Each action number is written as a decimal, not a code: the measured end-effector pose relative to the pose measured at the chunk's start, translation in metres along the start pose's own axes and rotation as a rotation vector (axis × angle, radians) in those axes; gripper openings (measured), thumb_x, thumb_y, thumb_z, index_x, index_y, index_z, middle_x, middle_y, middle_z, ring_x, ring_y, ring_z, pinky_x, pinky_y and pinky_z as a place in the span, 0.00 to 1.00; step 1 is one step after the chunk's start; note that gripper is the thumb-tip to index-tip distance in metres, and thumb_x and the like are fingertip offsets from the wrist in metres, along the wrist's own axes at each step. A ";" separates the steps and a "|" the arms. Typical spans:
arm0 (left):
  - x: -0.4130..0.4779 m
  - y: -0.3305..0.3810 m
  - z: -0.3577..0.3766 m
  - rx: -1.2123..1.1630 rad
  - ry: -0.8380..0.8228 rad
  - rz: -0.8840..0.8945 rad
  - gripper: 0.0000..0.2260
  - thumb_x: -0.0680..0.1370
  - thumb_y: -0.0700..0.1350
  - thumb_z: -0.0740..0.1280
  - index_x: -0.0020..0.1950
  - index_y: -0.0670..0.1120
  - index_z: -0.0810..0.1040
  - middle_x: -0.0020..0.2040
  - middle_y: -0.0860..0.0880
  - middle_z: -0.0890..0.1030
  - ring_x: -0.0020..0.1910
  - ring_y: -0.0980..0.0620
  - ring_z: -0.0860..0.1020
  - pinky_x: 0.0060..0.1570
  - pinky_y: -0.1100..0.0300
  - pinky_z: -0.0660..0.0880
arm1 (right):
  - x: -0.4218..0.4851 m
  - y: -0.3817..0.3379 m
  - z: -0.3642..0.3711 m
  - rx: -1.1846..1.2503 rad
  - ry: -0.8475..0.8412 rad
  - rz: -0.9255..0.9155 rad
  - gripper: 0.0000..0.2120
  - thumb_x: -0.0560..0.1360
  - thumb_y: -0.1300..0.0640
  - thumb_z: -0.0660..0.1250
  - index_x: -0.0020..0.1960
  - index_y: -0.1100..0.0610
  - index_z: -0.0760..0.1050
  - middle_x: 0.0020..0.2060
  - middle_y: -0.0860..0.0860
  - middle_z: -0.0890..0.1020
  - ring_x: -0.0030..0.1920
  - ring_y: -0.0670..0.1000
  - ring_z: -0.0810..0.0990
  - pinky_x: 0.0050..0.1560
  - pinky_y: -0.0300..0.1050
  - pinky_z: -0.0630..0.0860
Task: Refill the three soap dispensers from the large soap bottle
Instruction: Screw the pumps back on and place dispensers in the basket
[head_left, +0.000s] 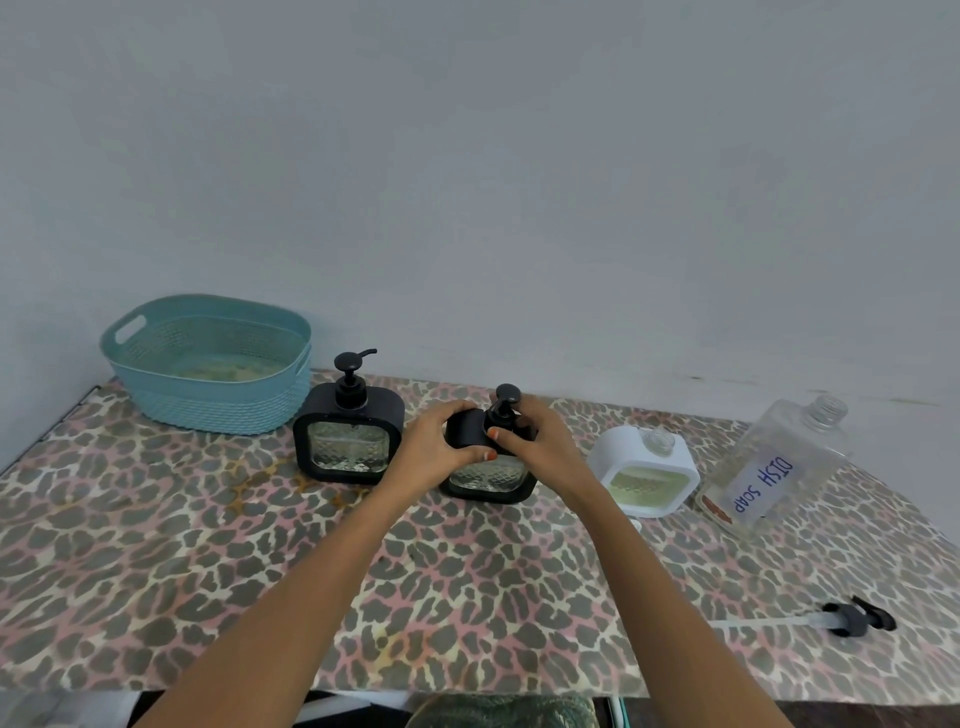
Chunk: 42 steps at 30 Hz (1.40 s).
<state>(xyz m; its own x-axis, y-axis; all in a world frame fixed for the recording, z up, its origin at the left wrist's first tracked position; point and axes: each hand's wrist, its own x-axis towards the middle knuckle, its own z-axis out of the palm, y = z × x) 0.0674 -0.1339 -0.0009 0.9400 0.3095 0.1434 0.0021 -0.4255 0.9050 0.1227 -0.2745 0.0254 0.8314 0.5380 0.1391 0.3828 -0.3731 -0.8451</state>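
black plastic frames the middle dispenser (491, 480), which stands upright on the counter (467, 597) between the other 2; the left hand (441, 441) grips its upper left shoulder, fingers (453, 411) curled over the top and thumb on the front face; the right hand (540, 441) pinches round the collar of its pump (506, 397), thumb in front and the other fingers behind; so both hands are closed on this 1 dispenser.

the step looks like turning the pump collar on the neck; whether it is being loosened or tightened cannot be told from here.

to do it well, hold the body firm and flat on the counter with the left hand so only the collar turns; twist at the collar, not at the nozzle head, which would just spin or press down and squirt; keep the pump straight so the thread does not cross; if it is coming off, lift it straight up and let the tube drip inside.

the left dispenser (348, 441) has its pump on; the white dispenser (644, 467) stands open-necked with yellowish soap showing; the large bottle (769, 467), marked dish soap, is uncapped at the far right and looks nearly empty; a loose pump (852, 618) lies near the right edge; a teal basket (208, 364) sits at the back left.
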 end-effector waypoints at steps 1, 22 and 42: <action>0.000 0.000 0.000 0.001 0.001 -0.001 0.26 0.66 0.45 0.76 0.62 0.46 0.74 0.58 0.50 0.77 0.56 0.56 0.72 0.56 0.63 0.67 | 0.000 0.001 -0.001 -0.001 0.002 0.006 0.13 0.73 0.61 0.68 0.58 0.59 0.75 0.50 0.55 0.79 0.50 0.54 0.77 0.52 0.45 0.74; -0.002 0.006 0.001 0.008 -0.001 -0.033 0.25 0.67 0.44 0.75 0.63 0.46 0.73 0.60 0.49 0.76 0.57 0.54 0.72 0.53 0.64 0.66 | 0.000 0.004 0.031 -0.058 0.395 0.111 0.17 0.67 0.52 0.74 0.51 0.57 0.73 0.45 0.53 0.79 0.46 0.51 0.78 0.49 0.46 0.75; -0.040 0.049 0.021 -0.071 0.113 0.111 0.12 0.72 0.39 0.71 0.55 0.43 0.77 0.56 0.46 0.78 0.56 0.52 0.76 0.57 0.64 0.72 | -0.053 0.020 -0.021 0.016 0.410 0.127 0.02 0.73 0.62 0.68 0.45 0.57 0.77 0.39 0.49 0.79 0.40 0.45 0.76 0.38 0.27 0.70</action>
<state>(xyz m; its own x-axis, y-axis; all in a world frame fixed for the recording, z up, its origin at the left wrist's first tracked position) 0.0374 -0.1848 0.0295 0.8889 0.3588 0.2847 -0.1280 -0.4022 0.9066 0.0949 -0.3264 0.0125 0.9641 0.1424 0.2241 0.2632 -0.4032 -0.8764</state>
